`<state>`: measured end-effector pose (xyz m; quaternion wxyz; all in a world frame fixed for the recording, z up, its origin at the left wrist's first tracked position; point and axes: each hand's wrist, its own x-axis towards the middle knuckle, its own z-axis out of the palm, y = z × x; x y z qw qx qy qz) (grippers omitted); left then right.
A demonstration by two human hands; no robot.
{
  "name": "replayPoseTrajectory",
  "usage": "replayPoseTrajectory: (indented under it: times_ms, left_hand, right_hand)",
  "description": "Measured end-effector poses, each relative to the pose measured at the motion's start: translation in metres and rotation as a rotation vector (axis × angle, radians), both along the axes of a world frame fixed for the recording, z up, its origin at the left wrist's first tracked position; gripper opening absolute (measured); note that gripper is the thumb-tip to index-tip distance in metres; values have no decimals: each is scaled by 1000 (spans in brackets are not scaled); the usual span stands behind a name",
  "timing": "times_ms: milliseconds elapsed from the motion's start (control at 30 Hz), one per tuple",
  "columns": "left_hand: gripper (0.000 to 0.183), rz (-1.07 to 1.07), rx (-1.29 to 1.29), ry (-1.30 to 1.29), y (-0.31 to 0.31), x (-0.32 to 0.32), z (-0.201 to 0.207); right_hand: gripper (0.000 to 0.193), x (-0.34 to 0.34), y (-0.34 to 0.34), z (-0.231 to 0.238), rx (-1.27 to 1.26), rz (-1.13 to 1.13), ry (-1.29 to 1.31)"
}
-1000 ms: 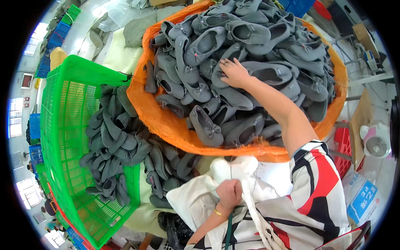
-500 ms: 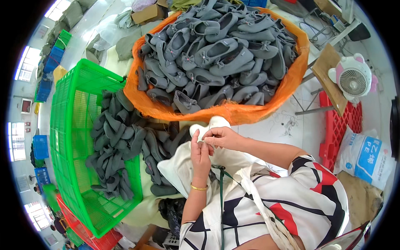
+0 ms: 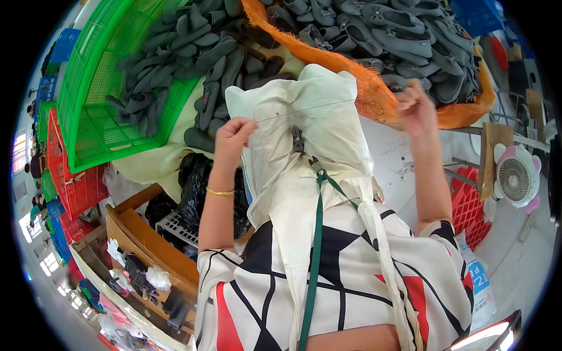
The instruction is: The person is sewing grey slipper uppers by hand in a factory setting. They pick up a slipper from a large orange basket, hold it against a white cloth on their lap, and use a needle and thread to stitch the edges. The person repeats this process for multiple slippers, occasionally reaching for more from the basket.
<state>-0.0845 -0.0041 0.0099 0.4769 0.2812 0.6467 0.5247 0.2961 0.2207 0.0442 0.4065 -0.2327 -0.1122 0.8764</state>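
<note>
A thin dark thread [image 3: 328, 106] runs taut between my hands, above the cream cloth [image 3: 269, 134] over my lap. My left hand [image 3: 234, 136], with a gold bangle at its wrist, is closed on the thread at the left. Higher up on the right, my right hand [image 3: 417, 108] has its fingers pinched together at the thread's other end, slightly smeared by motion; whether a needle is there is too small to tell. A small dark metal tool [image 3: 298, 139] lies on the cloth near the end of a green strap [image 3: 315, 245].
Grey shoes [image 3: 398, 35] fill a big orange sack [image 3: 366, 82] ahead. To the left, a green plastic crate [image 3: 93, 105] lies tipped with more grey shoes [image 3: 205, 64] spilling from it. A wooden drawer unit [image 3: 146, 240], black bag [image 3: 199, 190] and white-pink fan [image 3: 517, 177] stand around me.
My hands were together by a white piece near the sack; now they are wide apart with thread stretched between them. The view has tilted down toward my lap.
</note>
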Motion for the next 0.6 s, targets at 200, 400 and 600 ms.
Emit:
replayPoseTrajectory:
  times_ms: [200,400,600]
  left_hand:
    - [16,42,-92,322,-27,-47,-29]
    - [11,-187,27,881,26,14,-31]
    - [5,-818,206,1370,54,64,-49]
  right_hand:
    - [14,240,77,-53,-175,-920,-531]
    - [10,392,17,-40,355,-1011,-1879]
    - [14,218,13,-51,274,-888,-1149]
